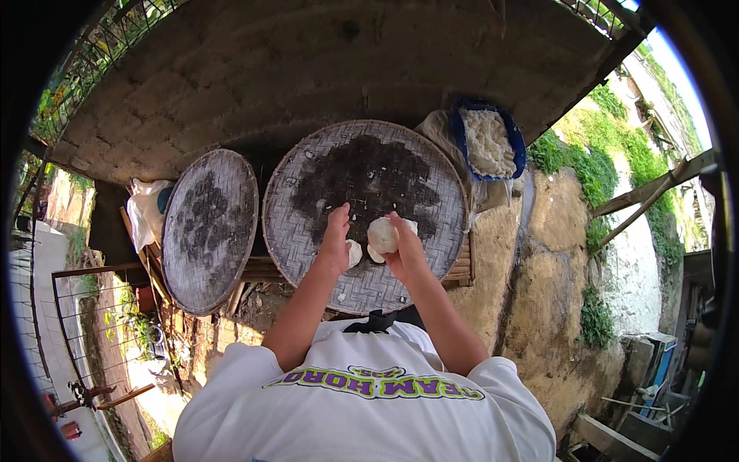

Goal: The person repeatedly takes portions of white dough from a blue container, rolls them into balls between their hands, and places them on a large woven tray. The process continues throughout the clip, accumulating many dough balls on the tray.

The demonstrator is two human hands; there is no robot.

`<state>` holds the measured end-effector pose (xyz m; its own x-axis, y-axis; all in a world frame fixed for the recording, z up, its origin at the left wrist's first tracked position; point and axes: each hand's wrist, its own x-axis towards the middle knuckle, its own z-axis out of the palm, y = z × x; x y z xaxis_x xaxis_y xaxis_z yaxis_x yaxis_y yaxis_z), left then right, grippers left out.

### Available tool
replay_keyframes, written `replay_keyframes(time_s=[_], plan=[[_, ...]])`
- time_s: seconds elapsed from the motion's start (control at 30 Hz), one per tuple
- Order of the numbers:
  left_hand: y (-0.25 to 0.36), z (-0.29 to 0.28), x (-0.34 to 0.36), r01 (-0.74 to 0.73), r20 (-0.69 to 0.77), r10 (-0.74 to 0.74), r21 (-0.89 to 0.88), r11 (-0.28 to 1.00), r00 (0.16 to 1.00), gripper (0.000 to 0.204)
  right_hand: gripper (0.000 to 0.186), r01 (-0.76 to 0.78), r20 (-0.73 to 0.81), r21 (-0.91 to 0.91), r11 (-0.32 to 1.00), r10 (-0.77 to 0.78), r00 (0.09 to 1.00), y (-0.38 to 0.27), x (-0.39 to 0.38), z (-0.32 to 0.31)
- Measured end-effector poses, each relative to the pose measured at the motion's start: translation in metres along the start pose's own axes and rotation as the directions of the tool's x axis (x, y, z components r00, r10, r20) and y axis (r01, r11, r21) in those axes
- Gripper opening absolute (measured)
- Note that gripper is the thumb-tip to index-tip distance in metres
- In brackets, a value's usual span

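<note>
Forearms rise from the lower edge over a white shirt (362,400) and meet above the near part of the large round woven tray (308,254). Left hand (336,239): fingers curled, closed on a small white lump (354,252) at the palm side. Right hand (406,250): fingers wrapped around a larger white dough ball (382,234), which is raised above the tray surface, between the two hands. The large tray carries a dark stained patch (362,181) at its centre and rests on wooden slats (462,266). A second, smaller woven tray (209,231) stands tilted just beside it on the left. Farther right, beyond the large tray's rim, a blue basin (514,138) holds a white shredded mass (489,142). A masonry wall (308,69) stands behind.
</note>
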<state>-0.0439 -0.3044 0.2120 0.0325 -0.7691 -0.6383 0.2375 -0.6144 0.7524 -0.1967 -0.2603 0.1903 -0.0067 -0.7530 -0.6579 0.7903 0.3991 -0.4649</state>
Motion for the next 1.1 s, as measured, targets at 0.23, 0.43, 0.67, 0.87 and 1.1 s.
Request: replay_keyframes(time_s=[0.23, 0.43, 0.67, 0.87, 1.1], plan=[[-0.074, -0.108, 0.012, 0.204, -0.057, -0.217, -0.181, 0.962, 0.974, 0.051, 0.045, 0.168, -0.260, -0.494, 0.853, -0.330, 0.908, -0.045, 0.104, -0.143], [-0.093, -0.117, -0.005, 0.211, -0.164, -0.255, -0.243, 0.947, 0.953, 0.044, 0.044, 0.211, -0.108, -0.698, 0.684, -0.392, 0.914, -0.070, 0.196, -0.174], [-0.099, -0.085, -0.014, 0.237, -0.158, -0.289, -0.286, 0.929, 0.944, 0.042, 0.054, 0.407, 0.323, -0.913, -0.028, -0.661, 0.678, -0.058, 0.213, -0.181], [-0.109, -0.053, 0.000, 0.318, -0.165, -0.365, -0.253, 0.914, 0.916, 0.043, 0.057, 0.410, 0.477, -0.866, -0.284, -0.227, 0.849, -0.094, 0.208, -0.179], [-0.130, -0.044, -0.009, 0.325, -0.229, -0.359, -0.175, 0.929, 0.905, 0.044, 0.062, 0.239, 0.437, -0.892, -0.383, -0.868, 0.238, -0.307, 0.301, -0.201]])
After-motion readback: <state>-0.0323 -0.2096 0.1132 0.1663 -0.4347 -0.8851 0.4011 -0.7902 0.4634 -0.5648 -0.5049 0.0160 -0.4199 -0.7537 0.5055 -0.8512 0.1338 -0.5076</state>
